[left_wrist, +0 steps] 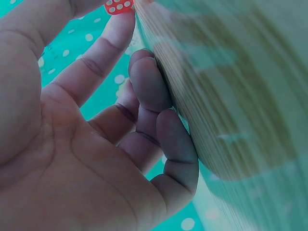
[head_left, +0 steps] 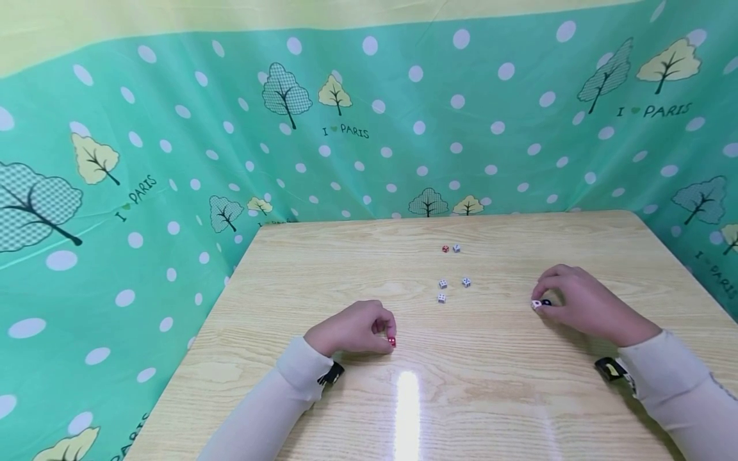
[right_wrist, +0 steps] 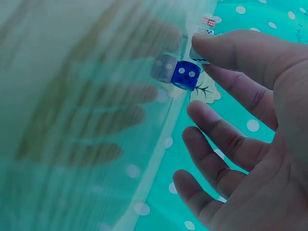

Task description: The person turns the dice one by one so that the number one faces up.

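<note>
Left hand (head_left: 356, 325): narrow grip, thumb and index pinching a red die (head_left: 391, 342) low over the worktop (head_left: 490, 387). Right hand (head_left: 579, 302): thumb and index pinching a white die (head_left: 536, 304); blue die (right_wrist: 186, 75) sits on the worktop just beside it (touching or not, can't tell). Others farther up: three white dice (head_left: 442, 283) mid-worktop, another red die (head_left: 446, 248) beside another white die (head_left: 457, 248).

To handle these well, I'd pinch opposite faces with the fingertips, keep the die level and hold the right hand's spare fingers off the blue die, which could easily get knocked.

Writing: "I PARIS" with a green heart between, repeated on the green cloth (head_left: 398, 77). No brand readable; wristband (head_left: 330, 373) marks too small. Pips only on dice.
</note>
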Available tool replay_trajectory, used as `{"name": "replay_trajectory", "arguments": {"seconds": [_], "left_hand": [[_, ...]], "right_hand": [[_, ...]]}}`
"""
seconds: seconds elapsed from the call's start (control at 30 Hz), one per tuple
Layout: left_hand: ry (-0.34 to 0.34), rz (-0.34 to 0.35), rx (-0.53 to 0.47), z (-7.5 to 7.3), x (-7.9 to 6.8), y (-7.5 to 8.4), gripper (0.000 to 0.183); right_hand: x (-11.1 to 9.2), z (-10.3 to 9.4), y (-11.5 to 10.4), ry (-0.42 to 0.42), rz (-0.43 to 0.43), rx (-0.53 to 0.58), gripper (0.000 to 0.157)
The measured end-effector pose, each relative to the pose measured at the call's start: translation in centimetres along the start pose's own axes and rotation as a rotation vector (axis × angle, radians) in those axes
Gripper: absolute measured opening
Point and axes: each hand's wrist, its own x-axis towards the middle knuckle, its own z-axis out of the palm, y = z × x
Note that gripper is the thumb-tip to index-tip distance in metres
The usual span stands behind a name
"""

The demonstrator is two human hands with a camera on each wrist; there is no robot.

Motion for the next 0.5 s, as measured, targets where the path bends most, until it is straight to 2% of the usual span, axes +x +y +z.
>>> {"name": "replay_trajectory", "arguments": {"seconds": [0.5], "left_hand": [[0.000, 0.002, -0.006, 0.18, 0.14, -0.28, 0.016]], "right_hand": [[-0.06, 0.18, 0.60, -0.009, 0.027, 0.004, 0.012]]}}
